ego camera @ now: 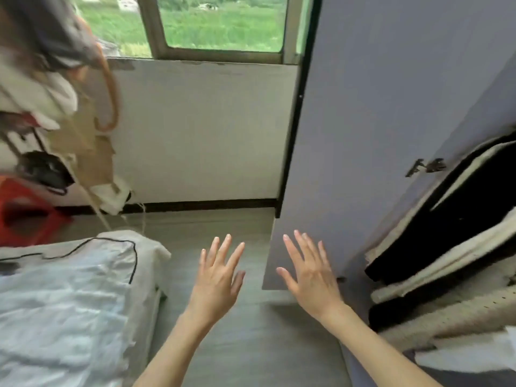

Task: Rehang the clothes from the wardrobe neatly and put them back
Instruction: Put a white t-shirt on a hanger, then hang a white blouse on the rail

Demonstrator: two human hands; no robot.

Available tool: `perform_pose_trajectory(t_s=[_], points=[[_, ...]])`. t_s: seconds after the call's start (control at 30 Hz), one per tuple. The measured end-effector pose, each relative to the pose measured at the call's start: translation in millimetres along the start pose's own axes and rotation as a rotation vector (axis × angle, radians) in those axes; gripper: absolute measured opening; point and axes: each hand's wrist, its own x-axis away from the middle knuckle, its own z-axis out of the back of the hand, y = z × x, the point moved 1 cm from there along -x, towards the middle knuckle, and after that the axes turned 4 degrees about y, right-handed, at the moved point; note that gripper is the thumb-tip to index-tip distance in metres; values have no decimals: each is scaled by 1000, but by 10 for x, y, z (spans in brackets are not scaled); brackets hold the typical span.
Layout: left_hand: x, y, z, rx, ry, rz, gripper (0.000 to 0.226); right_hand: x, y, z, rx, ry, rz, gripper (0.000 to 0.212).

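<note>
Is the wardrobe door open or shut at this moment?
Open. The wardrobe door stands swung out toward the window, its hinge exposed, and black and cream clothes show inside to its right.

Home bedroom: bed [69, 289], open wardrobe [391, 135], window [223, 23].
</note>
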Motion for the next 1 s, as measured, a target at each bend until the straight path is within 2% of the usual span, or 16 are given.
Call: perform_pose_trajectory(t_s=[0.2, 0.4, 0.63, 0.77, 0.87, 1.0], points=[[1363, -1451, 556, -115, -43, 424, 52, -161, -1637, -623, -205, -145, 291, 68], [2530, -2165, 970, -122, -84, 790, 52, -100, -3068, -1039, -322, -302, 535, 55], [3857, -2367, 1391, -232, -21, 1177, 47, 95, -4373, -1399, -413, -533, 883, 59], [4288, -2289, 1389, -191, 75, 1453, 51, 227, -4905, -1522, -452, -607, 1071, 59], [4409, -2116, 1262, -110, 94, 1580, 49, 337, -5188, -1620, -420, -659, 1209, 66], [4666, -2211, 1279, -100, 20, 1649, 55, 463, -5614, -1768, -383, -745, 1363, 63]])
